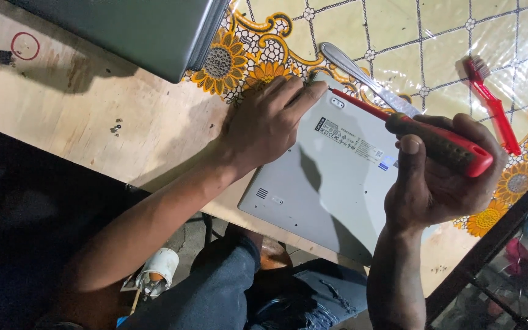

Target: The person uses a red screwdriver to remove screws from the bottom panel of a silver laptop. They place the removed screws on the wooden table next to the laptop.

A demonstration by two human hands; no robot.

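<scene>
Plywood desk at far left, bare and scuffed, with a red circle mark near its upper corner. Grey closed laptop lies at the top, its corner overlapping a clear-covered cloth with sunflower print. Left hand rests palm down on the upper left corner of a second, silver laptop that lies underside up on the desk, partly over the cloth edge and jutting past the desk's near edge; fingers extended and flat, grasping nothing, fingertips pressed at the corner, just beside the screwdriver tip. Metal utensil handle lies on the cloth just behind the laptop's top edge. Red-handled screwdriver runs diagonally, shaft pointing up-left to the laptop corner. Right hand is closed around the screwdriver handle, thumb along its side. Red toothbrush lies on the cloth to the right, apart from both hands. Dark-framed glass surface sits at lower right. The person's jeans-clad knees show below the desk edge.
</scene>
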